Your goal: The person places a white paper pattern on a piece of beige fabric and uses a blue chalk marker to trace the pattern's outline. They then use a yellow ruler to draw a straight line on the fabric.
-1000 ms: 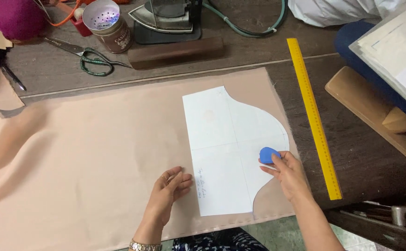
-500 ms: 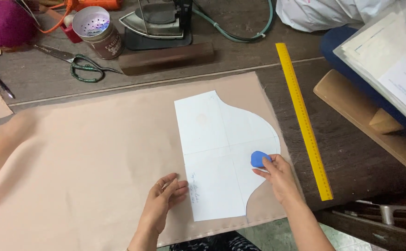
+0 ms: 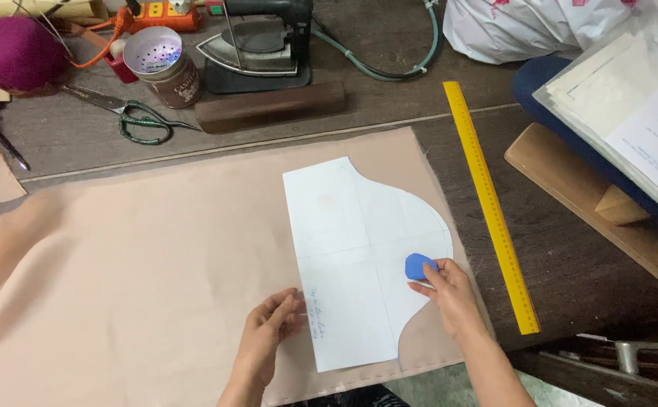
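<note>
Fabric (image 3: 140, 256), peach, spread flat on wooden bench (image 3: 570, 256); white paper pattern (image 3: 351, 241) with curved right edge lies on it near its right end. Left hand (image 3: 268, 335): fingers slightly spread, tips pressing pattern's lower left edge. Right hand (image 3: 449, 298): fingers pinching blue tailor's chalk (image 3: 416, 266) against pattern's curved edge. Yellow ruler (image 3: 491, 203) lies on bench, right of fabric.

table: dark brown wooden worktop (image 3: 585, 249), worn, grain running across
far edge: black iron (image 3: 257, 41) on its stand, green hose (image 3: 389, 68) curling beside it
upper left: orange power strip (image 3: 155, 11), magenta yarn ball (image 3: 16, 49)
right side: light wooden rack (image 3: 593, 196) holding stacked papers (image 3: 630, 105)
upper right: white plastic bag (image 3: 525, 26)
light: even, soft, no hard shadows
</note>
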